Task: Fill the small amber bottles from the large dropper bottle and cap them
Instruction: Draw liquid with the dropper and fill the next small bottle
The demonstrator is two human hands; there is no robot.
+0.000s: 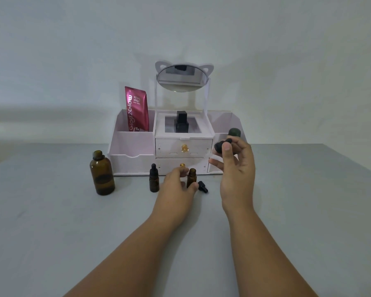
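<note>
Head view, stock on grey bench [51, 221]:

1. large amber bottle [102, 173]: upright, neck open, darker band in its lower half. It stands at 9 o'clock of the left hand [177, 186], well apart.
2. capped small bottle [154, 179]: amber, black dropper top on, upright, just beside the left hand at 9 o'clock.
3. uncapped small bottle [191, 177]: amber, upright on the bench, gripped between thumb and fingers of the left hand.
4. small dropper cap [202, 186]: black, lying on its side, just beside item 3 at 3 o'clock.
5. large dropper [223, 144]: black collar and bulb, clear pipette pointing toward 8 o'clock. It is pinched in the raised right hand [238, 168], at 1 o'clock of item 3 and apart from it.
6. organiser [133, 159]: white, at 12 o'clock, 2 drawers, carrying a mirror [181, 79], a pink tube [137, 110] and a black bottle [181, 123].
</note>
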